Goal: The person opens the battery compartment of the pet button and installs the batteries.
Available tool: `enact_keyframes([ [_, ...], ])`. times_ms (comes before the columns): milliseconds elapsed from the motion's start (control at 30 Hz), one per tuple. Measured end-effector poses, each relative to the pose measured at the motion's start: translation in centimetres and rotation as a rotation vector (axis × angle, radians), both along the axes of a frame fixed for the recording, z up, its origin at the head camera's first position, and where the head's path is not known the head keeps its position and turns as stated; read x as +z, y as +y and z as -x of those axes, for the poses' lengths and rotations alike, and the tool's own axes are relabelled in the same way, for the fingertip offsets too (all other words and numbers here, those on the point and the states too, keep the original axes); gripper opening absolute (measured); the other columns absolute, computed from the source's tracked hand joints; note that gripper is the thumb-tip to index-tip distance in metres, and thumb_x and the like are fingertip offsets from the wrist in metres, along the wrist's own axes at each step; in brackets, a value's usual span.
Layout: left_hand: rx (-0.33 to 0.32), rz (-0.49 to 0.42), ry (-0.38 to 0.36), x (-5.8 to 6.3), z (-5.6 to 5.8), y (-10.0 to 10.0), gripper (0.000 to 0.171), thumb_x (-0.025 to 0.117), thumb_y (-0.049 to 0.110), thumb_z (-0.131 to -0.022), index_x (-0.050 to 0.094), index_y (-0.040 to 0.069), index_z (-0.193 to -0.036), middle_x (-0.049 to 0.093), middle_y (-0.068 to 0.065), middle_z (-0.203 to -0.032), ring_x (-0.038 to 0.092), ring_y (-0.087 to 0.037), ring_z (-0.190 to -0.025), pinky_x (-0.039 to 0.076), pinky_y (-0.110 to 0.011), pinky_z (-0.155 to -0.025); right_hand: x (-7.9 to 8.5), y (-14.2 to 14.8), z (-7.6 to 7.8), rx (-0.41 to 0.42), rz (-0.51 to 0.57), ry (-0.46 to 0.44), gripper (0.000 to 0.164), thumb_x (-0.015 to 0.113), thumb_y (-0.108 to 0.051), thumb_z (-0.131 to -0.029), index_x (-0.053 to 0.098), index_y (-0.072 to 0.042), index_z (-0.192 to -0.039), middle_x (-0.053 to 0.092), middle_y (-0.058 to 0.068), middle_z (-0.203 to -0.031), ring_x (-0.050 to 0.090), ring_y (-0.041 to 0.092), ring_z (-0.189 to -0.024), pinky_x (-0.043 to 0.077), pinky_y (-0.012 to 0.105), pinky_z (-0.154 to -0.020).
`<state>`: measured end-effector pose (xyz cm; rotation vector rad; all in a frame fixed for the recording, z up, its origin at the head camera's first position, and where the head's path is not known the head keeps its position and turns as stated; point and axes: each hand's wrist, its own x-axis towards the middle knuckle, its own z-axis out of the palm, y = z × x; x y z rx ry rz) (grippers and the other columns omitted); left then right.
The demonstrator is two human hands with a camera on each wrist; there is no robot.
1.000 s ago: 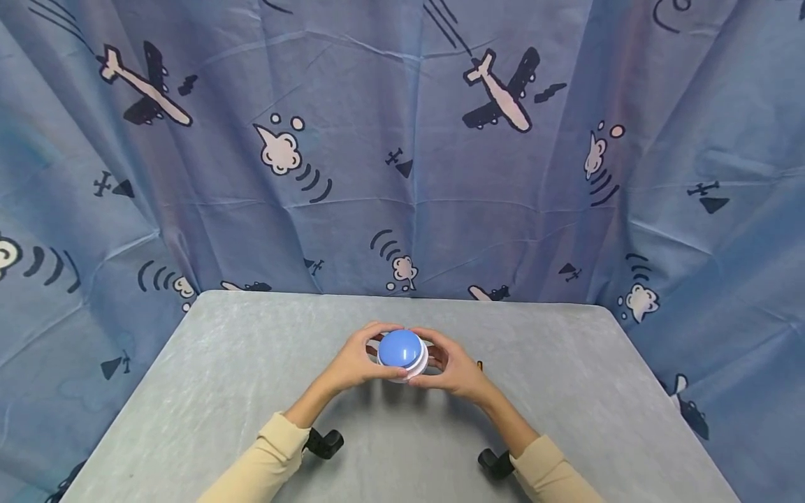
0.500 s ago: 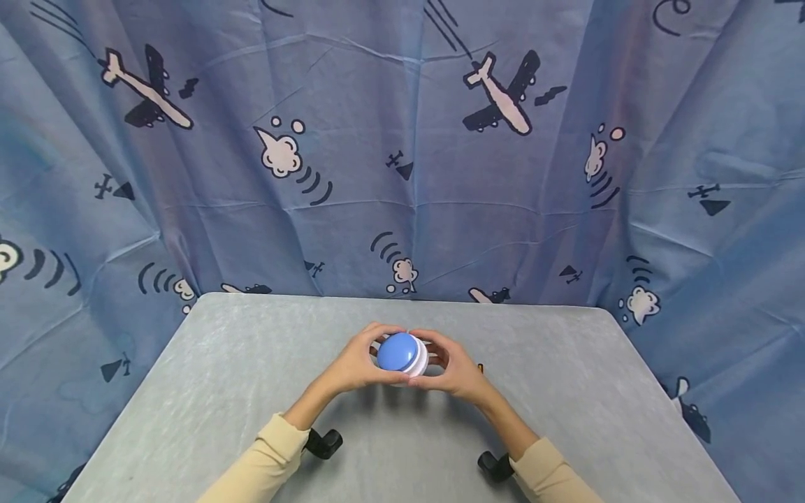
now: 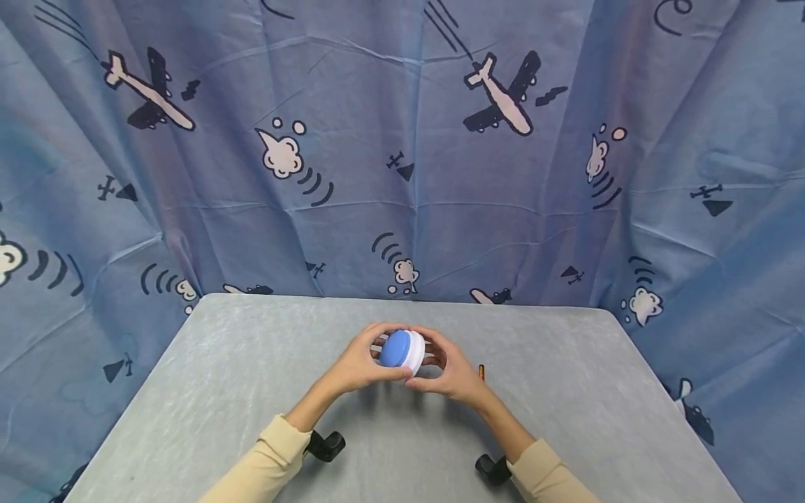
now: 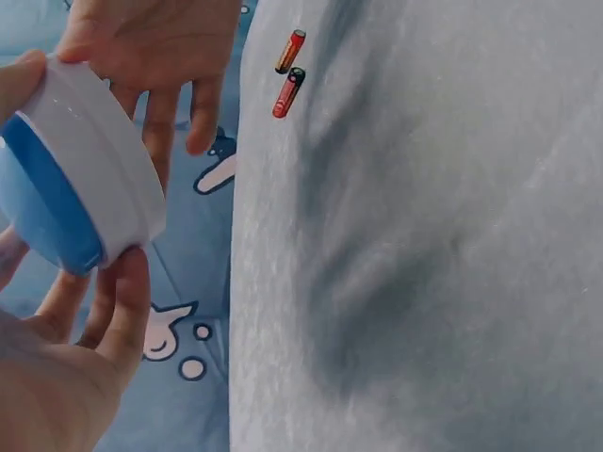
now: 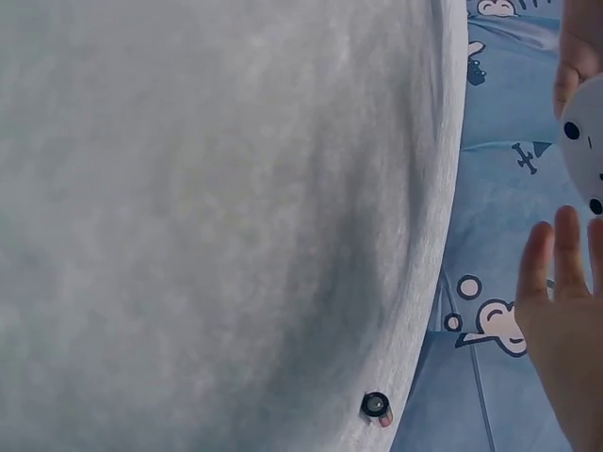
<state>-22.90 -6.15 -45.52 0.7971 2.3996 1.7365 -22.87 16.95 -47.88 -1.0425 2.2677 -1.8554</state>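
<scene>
A round push button (image 3: pixel 402 349) with a blue domed top and a white base is held up over the table by both hands. Its blue side faces left in the head view. My left hand (image 3: pixel 357 360) grips the rim, as the left wrist view also shows. On the other side, my right hand (image 3: pixel 459 370) has its thumb and index finger at the rim. Its other fingers (image 5: pixel 566 254) stretch out behind the base, close to the underside. Dark round spots mark that white underside (image 5: pixel 589 155) in the right wrist view.
Two small red batteries (image 4: pixel 290 75) lie on the grey table (image 3: pixel 251 363), past the right hand. Black wrist cameras (image 3: pixel 325 446) sit on both forearms. Behind the table's far edge hangs a blue curtain (image 3: pixel 352 140) with airplane prints.
The push button has turned in the hands, its blue top swinging from upward to the left and showing more of the white base. Both hands have barely moved.
</scene>
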Motion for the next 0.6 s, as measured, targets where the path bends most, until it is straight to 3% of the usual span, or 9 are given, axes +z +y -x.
enact_keyframes([
  [233, -0.062, -0.096, -0.049, -0.41, 0.0, 0.17, 0.078, 0.087, 0.005, -0.079, 0.048, 0.006, -0.146, 0.051, -0.014, -0.14, 0.059, -0.035, -0.115, 0.052, -0.048, -0.091, 0.13, -0.06, -0.1, -0.018, -0.007, -0.011, 0.085, 0.089, 0.002, -0.075, 0.045, -0.003, -0.148, 0.053, 0.014, -0.142, 0.056, 0.031, -0.124, 0.047, 0.046, -0.1],
  [433, -0.079, -0.1, -0.05, -0.53, 0.19, 0.16, 0.069, 0.086, 0.01, -0.081, 0.054, 0.01, -0.142, 0.053, -0.01, -0.137, 0.06, -0.029, -0.109, 0.053, -0.041, -0.089, 0.14, -0.08, -0.18, -0.028, -0.013, -0.018, 0.088, 0.09, 0.001, -0.074, 0.045, -0.006, -0.149, 0.05, 0.014, -0.145, 0.054, 0.034, -0.127, 0.044, 0.05, -0.102],
  [600, -0.128, -0.208, -0.112, -0.6, -0.01, -0.03, 0.065, 0.081, 0.008, -0.084, 0.051, 0.007, -0.142, 0.052, -0.016, -0.136, 0.061, -0.031, -0.107, 0.055, -0.042, -0.085, -0.14, -0.26, -0.33, 0.006, -0.013, -0.088, 0.092, 0.089, 0.002, -0.076, 0.039, -0.007, -0.153, 0.048, 0.018, -0.144, 0.06, 0.033, -0.119, 0.047, 0.051, -0.099],
])
